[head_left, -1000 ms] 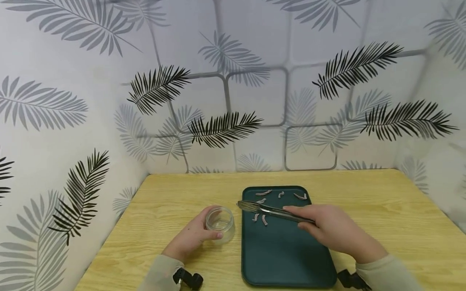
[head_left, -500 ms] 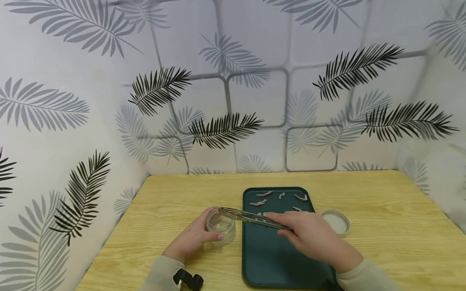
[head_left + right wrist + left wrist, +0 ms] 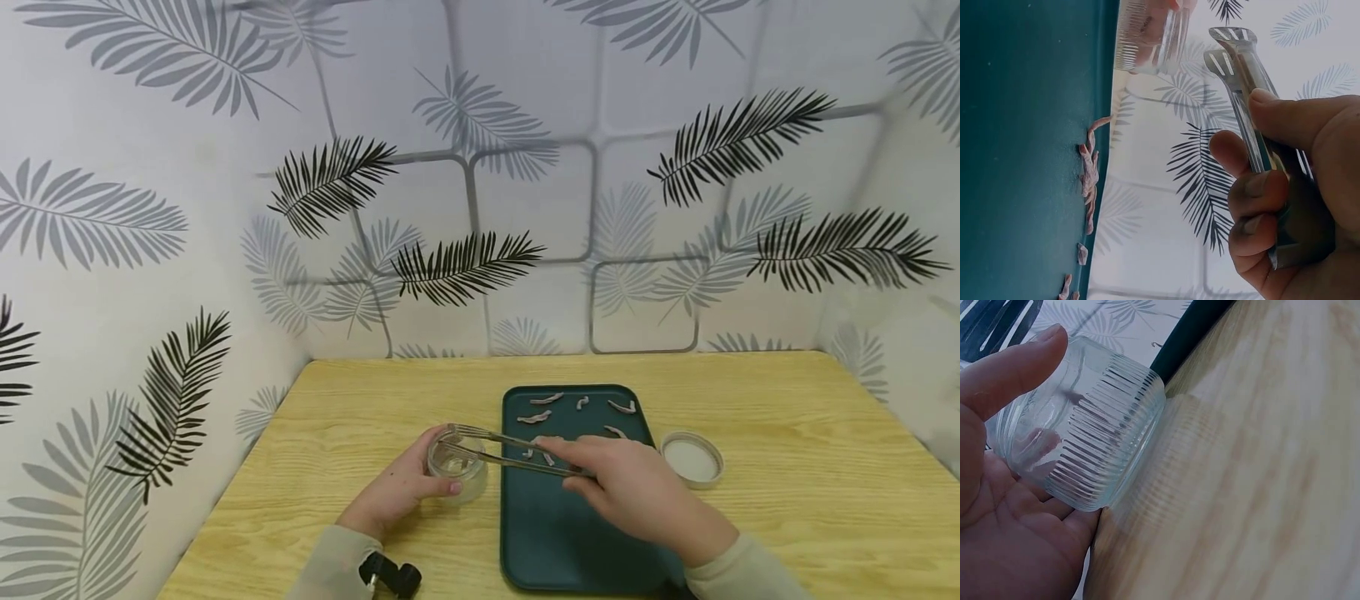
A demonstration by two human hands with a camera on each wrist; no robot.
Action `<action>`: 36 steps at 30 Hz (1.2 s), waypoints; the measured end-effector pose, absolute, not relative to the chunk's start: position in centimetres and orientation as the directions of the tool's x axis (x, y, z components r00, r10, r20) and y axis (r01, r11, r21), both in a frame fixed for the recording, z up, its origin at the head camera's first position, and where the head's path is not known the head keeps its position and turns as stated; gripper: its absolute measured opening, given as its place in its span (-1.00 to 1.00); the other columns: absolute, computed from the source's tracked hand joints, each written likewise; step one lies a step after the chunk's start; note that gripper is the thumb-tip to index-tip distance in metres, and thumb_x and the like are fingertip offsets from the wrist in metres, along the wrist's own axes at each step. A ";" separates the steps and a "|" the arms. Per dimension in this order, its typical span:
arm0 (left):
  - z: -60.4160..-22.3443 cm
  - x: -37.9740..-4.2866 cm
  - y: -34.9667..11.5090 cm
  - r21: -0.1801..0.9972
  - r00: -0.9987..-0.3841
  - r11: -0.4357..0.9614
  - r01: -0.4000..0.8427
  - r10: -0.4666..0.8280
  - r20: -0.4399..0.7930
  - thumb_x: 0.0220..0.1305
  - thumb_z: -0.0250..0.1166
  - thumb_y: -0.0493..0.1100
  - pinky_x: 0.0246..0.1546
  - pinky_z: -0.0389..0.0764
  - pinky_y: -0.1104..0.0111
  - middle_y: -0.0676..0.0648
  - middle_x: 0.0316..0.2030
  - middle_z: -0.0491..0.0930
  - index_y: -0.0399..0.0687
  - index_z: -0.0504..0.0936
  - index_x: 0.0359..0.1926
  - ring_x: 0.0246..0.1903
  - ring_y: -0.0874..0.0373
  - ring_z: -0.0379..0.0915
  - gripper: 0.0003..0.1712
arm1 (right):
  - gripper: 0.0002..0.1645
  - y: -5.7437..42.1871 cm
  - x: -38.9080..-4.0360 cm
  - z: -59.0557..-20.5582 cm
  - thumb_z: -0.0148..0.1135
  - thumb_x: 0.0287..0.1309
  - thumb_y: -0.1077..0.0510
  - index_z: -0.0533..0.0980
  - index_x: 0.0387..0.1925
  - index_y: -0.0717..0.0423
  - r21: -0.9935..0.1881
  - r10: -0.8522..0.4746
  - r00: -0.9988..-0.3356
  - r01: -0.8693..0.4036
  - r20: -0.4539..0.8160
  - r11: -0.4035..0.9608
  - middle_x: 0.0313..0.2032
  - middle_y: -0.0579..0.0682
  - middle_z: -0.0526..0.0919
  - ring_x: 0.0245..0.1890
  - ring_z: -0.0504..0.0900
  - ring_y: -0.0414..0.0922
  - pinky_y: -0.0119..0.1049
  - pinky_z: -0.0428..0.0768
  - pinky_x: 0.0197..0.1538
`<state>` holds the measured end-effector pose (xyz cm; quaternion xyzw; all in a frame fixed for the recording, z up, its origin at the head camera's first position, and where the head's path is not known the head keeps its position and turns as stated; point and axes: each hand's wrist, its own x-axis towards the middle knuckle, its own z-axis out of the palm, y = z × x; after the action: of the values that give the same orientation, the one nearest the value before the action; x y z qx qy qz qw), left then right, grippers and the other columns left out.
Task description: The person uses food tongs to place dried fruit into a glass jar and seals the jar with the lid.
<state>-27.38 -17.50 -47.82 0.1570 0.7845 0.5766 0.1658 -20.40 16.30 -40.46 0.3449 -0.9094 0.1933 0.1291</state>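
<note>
My left hand (image 3: 401, 485) holds a clear glass jar (image 3: 470, 482) with ribbed lower sides, fingers round it and thumb at the near side. The jar is on the wood-grain table, left of a dark green tray (image 3: 577, 533). My right hand (image 3: 641, 492) grips metal tongs (image 3: 497, 436), whose slotted tips lie over the jar's mouth with the two arms spread apart. Through the glass in the left wrist view shows a pinkish strip (image 3: 1040, 445). Several thin pinkish-grey strips (image 3: 1089, 175) lie on the tray, some partly hidden by the tongs and hand.
Right of the tray a round pale lid (image 3: 692, 459) lies on the table (image 3: 795, 417), close by my right hand. A leaf-patterned wall (image 3: 525, 200) stands behind the table's back edge. On my left wrist sits a black camera mount (image 3: 390, 575).
My right hand has moved the tongs left from above the tray to the jar's mouth, and their arms have spread apart. The lid has come into view. My left hand stays on the jar.
</note>
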 end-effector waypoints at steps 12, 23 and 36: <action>-47.7 -27.4 -17.4 0.965 -0.876 0.245 0.095 0.481 -0.036 0.18 0.50 -0.18 0.28 0.29 0.13 -0.16 0.40 0.30 0.00 0.20 0.50 0.27 -0.09 0.32 -0.06 | -0.22 18.1 -21.3 -40.1 0.42 0.24 0.05 0.38 0.46 -0.22 -0.328 -0.516 -0.807 -0.589 0.288 0.738 -0.26 -0.30 0.59 -0.52 0.40 -0.41 -0.37 0.42 -0.46; -47.3 -27.0 -17.5 0.975 -0.856 0.207 0.083 0.516 -0.036 0.26 0.46 -0.22 0.34 0.20 -0.01 -0.24 0.46 0.21 -0.06 0.14 0.53 0.34 -0.15 0.27 -0.07 | -0.19 20.9 -22.9 -40.3 0.39 0.25 -0.15 0.36 0.46 -0.09 -0.433 -0.335 -0.930 -0.368 0.153 0.823 -0.36 -0.22 0.54 -0.51 0.43 -0.25 -0.23 0.41 -0.46; -47.5 -27.1 -17.5 0.972 -0.866 0.224 0.074 0.497 -0.048 0.23 0.48 -0.19 0.36 0.15 0.01 -0.17 0.45 0.25 0.01 0.18 0.51 0.33 -0.10 0.26 -0.07 | -0.27 24.6 -24.6 -41.1 0.31 0.25 0.00 0.41 0.41 0.11 -0.406 -0.272 -0.953 -0.302 0.130 0.863 -0.41 -0.14 0.52 -0.53 0.41 -0.18 -0.19 0.38 -0.41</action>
<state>-27.08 -17.54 -47.49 0.1874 0.7618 0.5941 0.1780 -24.55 24.63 -41.14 0.1489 -0.9645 0.2156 0.0342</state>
